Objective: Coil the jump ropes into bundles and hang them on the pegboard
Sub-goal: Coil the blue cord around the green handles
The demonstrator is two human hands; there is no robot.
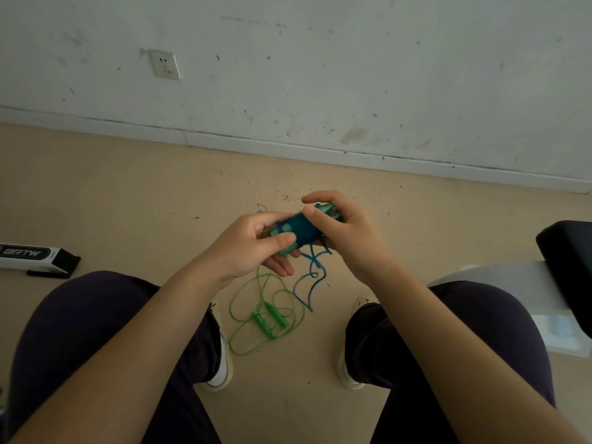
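Note:
A blue jump rope point(301, 230) is wound in tight turns around its teal handles, held between both hands above my knees. My left hand point(253, 245) grips the near end of the handles, thumb on top. My right hand point(339, 225) holds the far end, fingers curled over the coil. A loose blue tail point(312, 277) dangles down from the bundle. On the floor between my feet lies a green jump rope point(267, 315), uncoiled, with its two green handles side by side. No pegboard is in view.
A white and black box point(35, 257) lies on the beige floor at the left. A black seat edge point(567, 251) and a white object point(525, 283) sit at the right. A scuffed white wall with a socket point(165, 64) runs ahead.

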